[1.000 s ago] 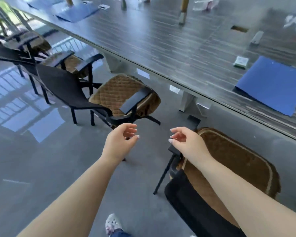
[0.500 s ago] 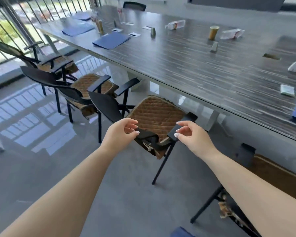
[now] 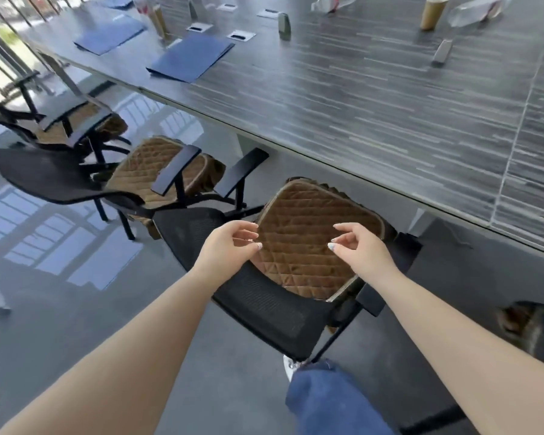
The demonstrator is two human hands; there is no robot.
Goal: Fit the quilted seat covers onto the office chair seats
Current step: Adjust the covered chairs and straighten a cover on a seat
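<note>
Brown quilted seat cover [image 3: 308, 243] already lies on the black mesh office chair [image 3: 264, 302]. Left hand [image 3: 223, 249] and right hand [image 3: 358, 249] hover above it, fingers loosely curled, holding nothing. Next, probably, comes gripping its edges to tuck them down.

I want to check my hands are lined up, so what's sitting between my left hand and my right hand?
In the head view, only the brown quilted seat cover shows between the left hand and right hand.

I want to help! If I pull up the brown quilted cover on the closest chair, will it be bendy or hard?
Probably bendy: the quilted seat cover is stitched padded fabric, and its edges drape over the seat. Likely light too. It may cling, since it wraps the seat edge.
</note>
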